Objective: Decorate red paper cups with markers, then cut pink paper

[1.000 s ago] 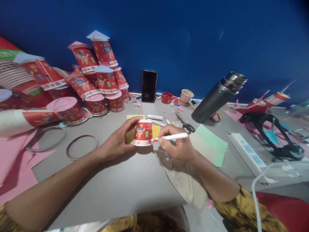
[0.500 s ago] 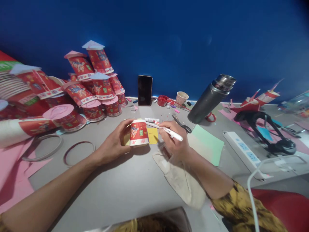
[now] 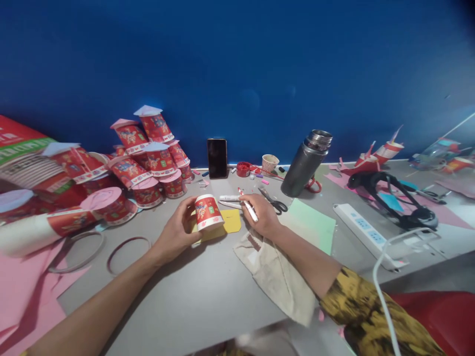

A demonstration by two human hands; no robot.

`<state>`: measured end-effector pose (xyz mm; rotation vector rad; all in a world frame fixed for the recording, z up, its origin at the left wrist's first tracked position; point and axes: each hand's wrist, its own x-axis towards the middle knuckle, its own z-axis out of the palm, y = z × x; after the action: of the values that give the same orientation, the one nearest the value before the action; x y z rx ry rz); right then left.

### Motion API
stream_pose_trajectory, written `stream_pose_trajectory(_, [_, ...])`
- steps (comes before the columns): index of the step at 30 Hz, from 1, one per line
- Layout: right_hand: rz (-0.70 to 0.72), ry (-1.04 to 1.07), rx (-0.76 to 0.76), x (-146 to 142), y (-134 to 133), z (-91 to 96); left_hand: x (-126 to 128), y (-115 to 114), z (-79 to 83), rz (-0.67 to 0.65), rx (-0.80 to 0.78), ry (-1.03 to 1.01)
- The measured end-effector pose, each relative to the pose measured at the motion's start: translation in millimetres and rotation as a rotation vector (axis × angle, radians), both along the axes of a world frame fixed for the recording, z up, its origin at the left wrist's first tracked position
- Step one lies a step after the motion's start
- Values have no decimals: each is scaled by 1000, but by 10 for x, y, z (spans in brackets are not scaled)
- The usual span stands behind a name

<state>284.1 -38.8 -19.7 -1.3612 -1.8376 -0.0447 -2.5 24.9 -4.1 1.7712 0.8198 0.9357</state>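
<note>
Red paper cup [image 3: 209,213], tilted in the left grip [image 3: 180,230], white marker [image 3: 251,211] held by the right grip [image 3: 264,216], red end pointing forward, yellow paper [image 3: 233,221] on the surface [image 3: 208,291] between the two grips, dark scissors [image 3: 279,206] just beyond the right grip, beige cloth [image 3: 280,279] on its near side

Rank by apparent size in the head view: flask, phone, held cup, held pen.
1. Flask
2. Held cup and phone: too alike to rank; the cup is also nearer the camera
3. Held pen

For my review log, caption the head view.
Left hand holds a red paper cup, right hand a white marker.
</note>
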Motion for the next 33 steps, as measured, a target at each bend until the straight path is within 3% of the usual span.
stream_pose_trajectory(8, [-46,-47,-47,28,56,-63,-16,-1,9,172,159,116])
stream_pose_trajectory(18, [-37,-94,-83,29,38,-53,-45,57,-20,243,336,168])
stream_pose_trajectory(23, [-18,-93,-87,19,-12,-53,-50,23,-13,259,339,145])
stream_pose_trajectory(28, [87,-105,-1,12,-86,14,-32,-35,-6,255,291,138])
stream_pose_trajectory(33, [63,-119,34,-9,-107,24,-1,-102,-18,241,224,110])
